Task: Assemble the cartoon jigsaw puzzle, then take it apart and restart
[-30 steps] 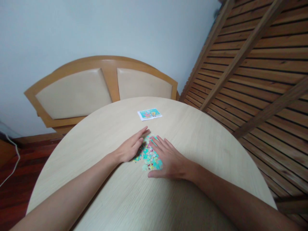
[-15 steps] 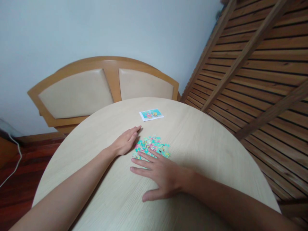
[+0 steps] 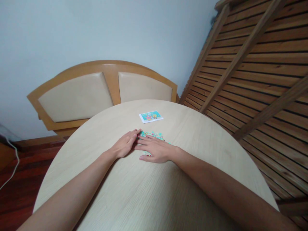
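A heap of small jigsaw puzzle pieces, mostly turquoise with pink and yellow bits, lies on the round pale table. My left hand rests on its edge along the heap's left side, fingers stretched out and pointing away from me. Across the near part of the heap lies my right hand, palm down, its fingers extended and reaching close to the left hand. It covers many of the pieces. Neither hand grips anything. Beyond the heap is a picture card with a pink and a yellow cartoon figure on turquoise.
Behind the table stands a wooden bench back with cream padded panels, against a pale wall. A slatted wooden screen leans along the right side. At the far left a white cable hangs above the dark red floor.
My right hand has moved forward from the near edge of the puzzle pieces onto the heap, covering more of it. The left hand has stayed nearly in place.
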